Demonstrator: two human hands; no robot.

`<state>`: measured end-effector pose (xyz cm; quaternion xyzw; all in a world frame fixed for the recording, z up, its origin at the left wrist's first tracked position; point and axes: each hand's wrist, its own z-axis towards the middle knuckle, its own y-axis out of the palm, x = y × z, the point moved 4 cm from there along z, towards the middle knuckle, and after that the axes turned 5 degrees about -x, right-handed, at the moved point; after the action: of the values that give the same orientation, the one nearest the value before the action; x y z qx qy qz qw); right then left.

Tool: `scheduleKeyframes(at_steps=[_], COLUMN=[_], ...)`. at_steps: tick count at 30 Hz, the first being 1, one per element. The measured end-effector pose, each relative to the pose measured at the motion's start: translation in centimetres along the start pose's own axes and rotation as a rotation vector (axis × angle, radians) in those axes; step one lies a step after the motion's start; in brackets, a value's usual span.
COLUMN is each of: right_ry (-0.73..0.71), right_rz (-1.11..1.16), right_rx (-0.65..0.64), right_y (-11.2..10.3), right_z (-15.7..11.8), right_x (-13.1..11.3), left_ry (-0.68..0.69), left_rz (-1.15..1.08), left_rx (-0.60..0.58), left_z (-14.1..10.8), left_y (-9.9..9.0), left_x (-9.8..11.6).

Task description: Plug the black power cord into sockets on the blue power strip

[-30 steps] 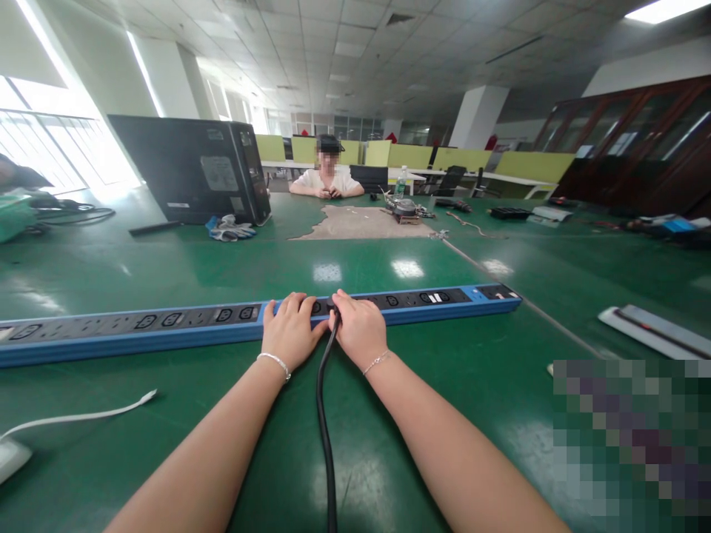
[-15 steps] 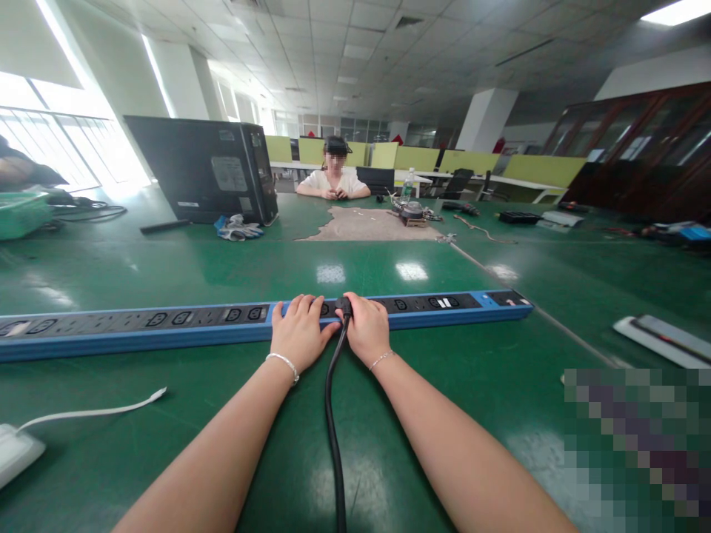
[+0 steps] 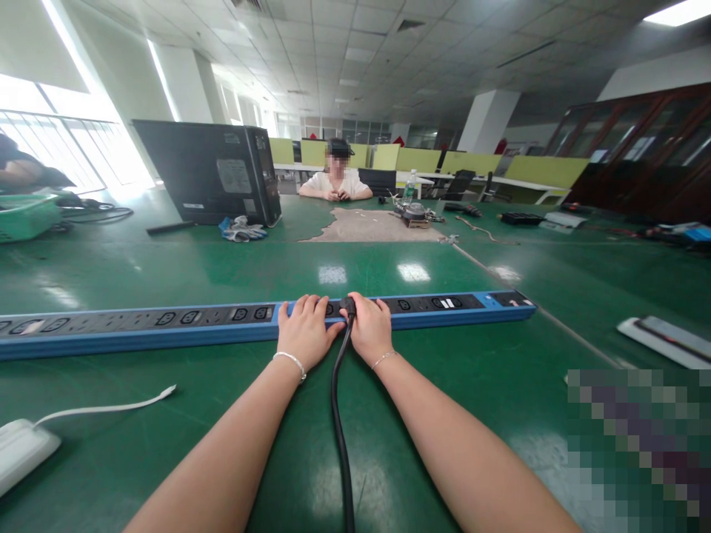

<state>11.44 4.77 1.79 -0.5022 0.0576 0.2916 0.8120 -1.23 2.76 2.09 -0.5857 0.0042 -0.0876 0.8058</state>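
A long blue power strip (image 3: 138, 339) with a black socket face lies across the table in front of me. My left hand (image 3: 307, 332) is clasped over its middle, fingers on the top and thumb along the near side. Just right of it, my right hand (image 3: 372, 330) grips a black power plug (image 3: 347, 304) at the strip's sockets. Whether the plug's pins are fully inside a socket is hidden. From the plug a thick black cord (image 3: 338, 407) runs down toward me between my forearms.
A white charger (image 3: 25, 451) with a cable lies at the left. Farther back stand a black computer case (image 3: 205, 174), gloves (image 3: 243, 229) and a green basket (image 3: 27, 218). Another person (image 3: 336, 181) sits across the green table (image 3: 266, 266). A white-and-black object (image 3: 663, 340) lies at the right.
The whole view has shifted slightly, so things sit a little farther right. Both hands keep the same hold on the strip and plug.
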Motion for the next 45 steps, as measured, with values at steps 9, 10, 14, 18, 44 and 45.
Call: scheduleKeyframes(at_steps=[9,10,14,18,44,45], right_ry=[0.089,0.143,0.195,0.269,0.349,0.341], right_rz=[0.141,0.189,0.410,0.584,0.191,0.178], right_rx=[0.076,0.105,0.206,0.471,0.219,0.216], right_y=[-0.8,-0.9,-1.6,-4.2,-7.6,-7.5], right_z=[0.5,0.7,1.3,1.2,-0.5,-0.5], right_x=[0.3,0.5,2.0,6.2,14.1,14.0], left_ry=[-0.005,-0.004,0.005,0.017,0.019,0.020], left_rz=[0.004,0.006,0.016,0.021,0.018,0.017], left_rx=[-0.005,-0.005,0.012,0.039,0.046,0.048], left_z=[0.0,0.0,0.0,0.0,0.0,0.0], left_y=[0.0,0.0,0.1,0.1,0.2,0.2], left_x=[0.0,0.0,0.0,-0.1,-0.2,-0.2])
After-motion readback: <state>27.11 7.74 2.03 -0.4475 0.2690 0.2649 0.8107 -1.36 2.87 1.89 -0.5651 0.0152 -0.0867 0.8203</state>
